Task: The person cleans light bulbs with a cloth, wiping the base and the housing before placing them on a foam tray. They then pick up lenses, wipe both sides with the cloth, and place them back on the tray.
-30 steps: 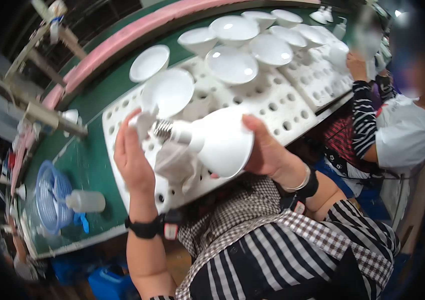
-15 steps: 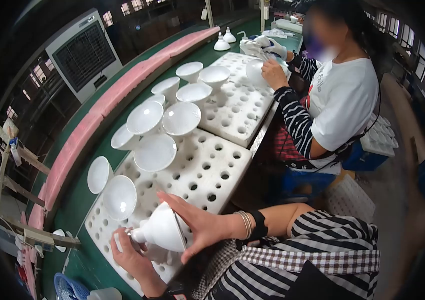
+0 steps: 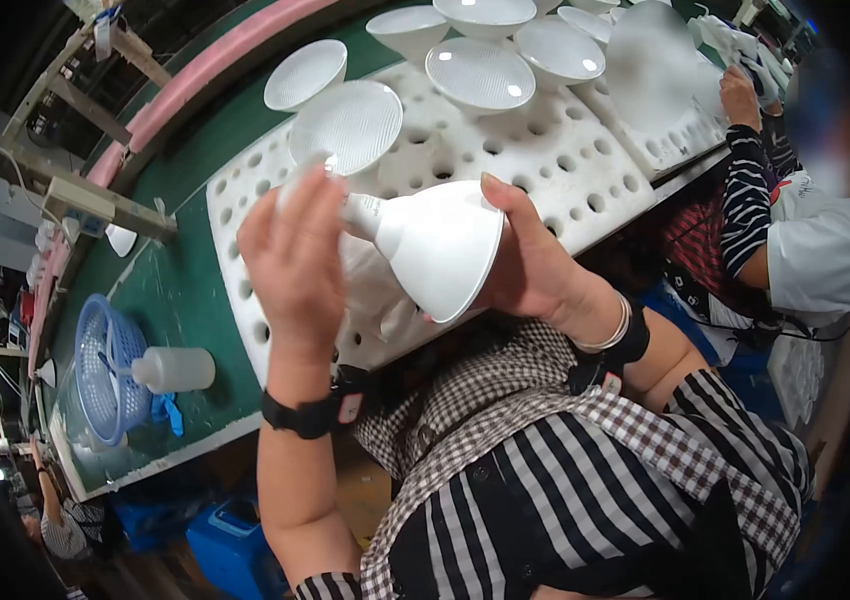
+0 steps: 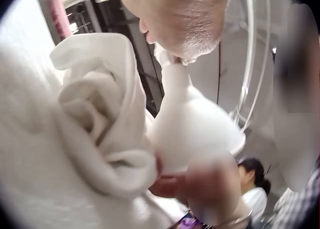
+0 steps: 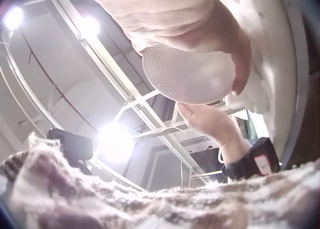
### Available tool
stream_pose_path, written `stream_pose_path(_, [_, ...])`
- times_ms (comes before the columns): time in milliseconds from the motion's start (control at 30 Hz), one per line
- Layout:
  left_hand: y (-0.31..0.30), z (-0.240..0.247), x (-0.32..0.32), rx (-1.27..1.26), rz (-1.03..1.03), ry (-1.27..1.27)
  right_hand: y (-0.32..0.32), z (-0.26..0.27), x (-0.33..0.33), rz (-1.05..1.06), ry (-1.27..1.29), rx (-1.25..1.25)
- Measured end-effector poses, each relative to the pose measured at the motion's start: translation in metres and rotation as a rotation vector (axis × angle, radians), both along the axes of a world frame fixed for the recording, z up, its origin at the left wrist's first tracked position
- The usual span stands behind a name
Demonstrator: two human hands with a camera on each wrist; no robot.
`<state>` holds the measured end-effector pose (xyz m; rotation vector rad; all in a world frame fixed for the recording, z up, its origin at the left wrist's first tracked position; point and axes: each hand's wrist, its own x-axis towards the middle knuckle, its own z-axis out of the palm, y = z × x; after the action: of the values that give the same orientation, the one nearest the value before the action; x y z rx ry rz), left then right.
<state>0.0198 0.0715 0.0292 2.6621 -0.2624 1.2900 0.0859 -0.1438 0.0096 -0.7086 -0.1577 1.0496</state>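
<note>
The white reflector lamp lies tilted between the hands, its narrow end toward the left. The right hand grips its wide rim, thumb on the near side of the opening. The left hand is at the narrow end, its fingers blurred; whether they close round it, I cannot tell. Below the lamp, a crumpled cloth rests on the holed white board. Beyond the hands stand more lamps; left of them, on the green worktop, are a blue basket and bottle.

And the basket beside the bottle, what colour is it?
The basket is light blue; it shows best in the head view.
</note>
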Motion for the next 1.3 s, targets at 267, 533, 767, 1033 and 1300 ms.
stream_pose_path(267, [-0.035,0.006,-0.027,0.044,-0.098,-0.013,0.0,0.004,0.001,-0.047,-0.101,-0.064])
stream_pose_path(533, [-0.014,0.01,-0.021,-1.345,-0.471,0.268,-0.011,0.009,0.003,0.167,0.218,0.104])
stream_pose_path(767, [-0.019,0.006,-0.017,-1.471,-0.421,0.333,-0.017,-0.001,0.008,0.191,-0.029,0.054])
stream_pose_path(1033, [-0.029,0.009,-0.008,-1.54,-0.322,0.295,-0.005,-0.012,0.002,-0.281,-0.834,-0.091])
stream_pose_path(1300, [-0.061,0.004,-0.02,0.035,-0.112,0.132,0.005,-0.008,0.007,-0.156,-0.295,-0.012])
